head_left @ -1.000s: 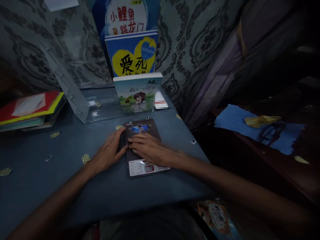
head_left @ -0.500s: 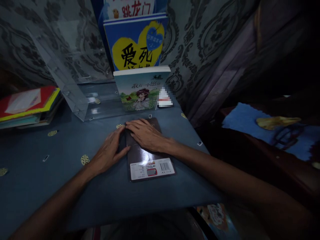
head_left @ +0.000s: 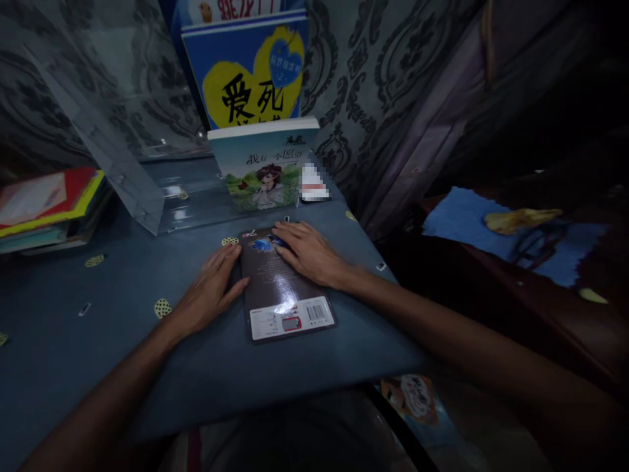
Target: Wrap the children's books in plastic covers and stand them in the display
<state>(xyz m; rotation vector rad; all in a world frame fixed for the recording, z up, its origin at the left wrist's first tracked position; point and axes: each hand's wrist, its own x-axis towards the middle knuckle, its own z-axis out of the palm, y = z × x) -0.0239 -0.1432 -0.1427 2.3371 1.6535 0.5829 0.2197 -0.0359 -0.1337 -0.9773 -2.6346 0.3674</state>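
Observation:
A dark, glossy book [head_left: 275, 282] lies flat on the table, with a white barcode label along its near end and a small blue picture near the far end. My right hand [head_left: 307, 252] rests flat over the book's upper right part, fingers stretched toward its far edge. Along the left edge, my left hand [head_left: 211, 288] lies with its fingers extended and thumb apart, the tips at the book's side. Neither hand is closed around anything.
Behind the hands, a green-and-blue paperback [head_left: 268, 167] and a blue book with a yellow heart [head_left: 248, 72] stand upright by a clear acrylic stand [head_left: 147, 196]. Stacked books [head_left: 49, 203] lie at left. A blue cloth [head_left: 457, 216] with glasses is at right.
My right hand has slid rightward across the book, uncovering the blue picture and text. My left hand stays at the left edge. The whole view has shifted slightly.

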